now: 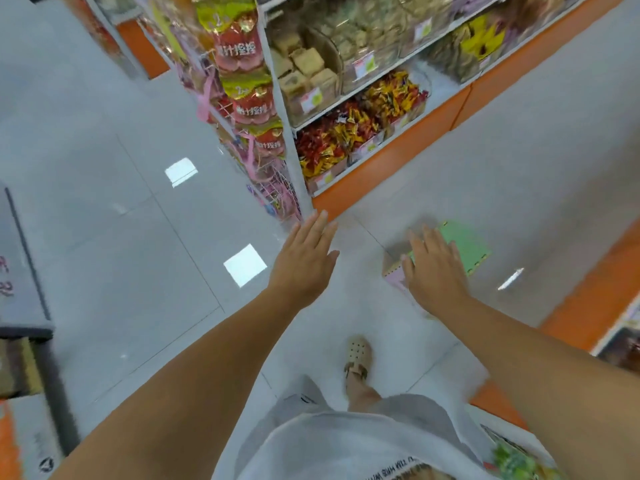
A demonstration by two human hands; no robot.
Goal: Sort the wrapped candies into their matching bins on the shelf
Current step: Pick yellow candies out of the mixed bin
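Red and yellow wrapped candies (pixel 349 128) fill clear bins on the lowest shelf (pixel 388 157), which has an orange base. Above them, bins hold tan square snacks (pixel 304 69). My left hand (pixel 306 261) is stretched forward over the floor with straight fingers and holds nothing; its tips point at the shelf's corner post. My right hand (pixel 433 271) is also flat and empty, hovering over a green and pink box (pixel 464 244) that lies on the floor. I cannot tell whether it touches the box.
Hanging snack bags (pixel 242 53) cover the shelf end. A grey mat (pixel 17 271) lies at the left. A second orange-based shelf (pixel 595 289) stands at the right. My sandalled foot (pixel 358 358) is on the white tiled floor.
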